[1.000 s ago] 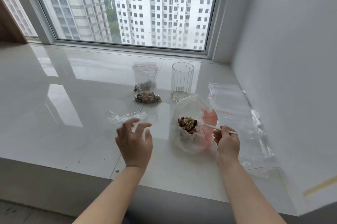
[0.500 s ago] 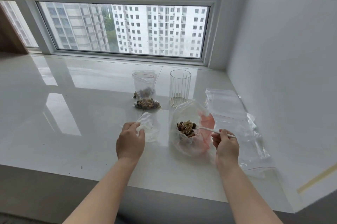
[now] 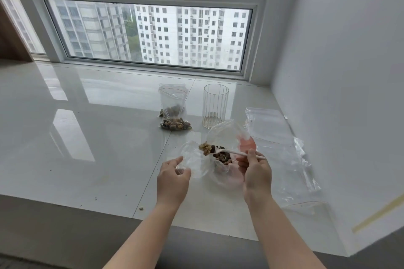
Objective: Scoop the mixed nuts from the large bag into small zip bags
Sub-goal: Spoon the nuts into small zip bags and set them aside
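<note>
My left hand [image 3: 173, 175] holds a small clear zip bag [image 3: 193, 159] open, lifted just left of the large clear bag [image 3: 226, 137] of mixed nuts. My right hand [image 3: 254, 170] grips a white plastic spoon [image 3: 231, 152] by its handle. The spoon carries a heap of nuts [image 3: 205, 148] over the mouth of the small bag. More nuts [image 3: 223, 157] lie in the bottom of the large bag, which has a pink patch on its right side.
Two small filled zip bags [image 3: 173, 113] sit behind, one upright, one lying flat. A ribbed clear glass [image 3: 215, 105] stands beside them. Spare empty zip bags [image 3: 277, 139] lie along the white wall on the right. Crumbs dot the glossy sill near its front edge.
My left hand picked the small bag up off the sill and brought it to the large bag. My right hand lifted a spoonful of nuts out and moved it left over the small bag.
</note>
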